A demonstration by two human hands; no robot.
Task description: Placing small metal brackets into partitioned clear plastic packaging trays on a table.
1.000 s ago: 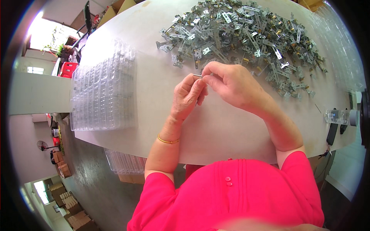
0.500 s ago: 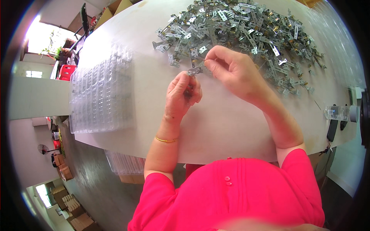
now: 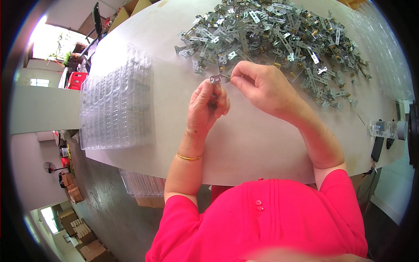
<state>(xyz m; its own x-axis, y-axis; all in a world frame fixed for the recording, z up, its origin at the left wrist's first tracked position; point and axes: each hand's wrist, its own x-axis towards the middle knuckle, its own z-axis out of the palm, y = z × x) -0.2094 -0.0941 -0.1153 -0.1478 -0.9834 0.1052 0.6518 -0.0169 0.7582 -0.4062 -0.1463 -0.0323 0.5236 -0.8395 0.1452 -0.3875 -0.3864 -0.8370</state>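
Observation:
My left hand (image 3: 207, 105) is closed around a small metal bracket (image 3: 215, 79), whose top end sticks out above my fingers. My right hand (image 3: 262, 85) sits just to its right with thumb and forefinger pinched together near the bracket's tip; whether they grip anything is hidden. Both hands hover over the white table (image 3: 244, 144), just in front of a big heap of silvery metal brackets (image 3: 279, 35).
A stack of clear plastic blister trays (image 3: 115, 102) lies on the table's left part. More clear trays (image 3: 142, 183) sit below the table edge. A small clear and black device (image 3: 386, 131) rests at the right edge. Cartons stand on the floor at lower left.
Both hands have drawn slightly apart and shifted left. The bracket now stands in my left hand alone, with my right fingers beside its tip.

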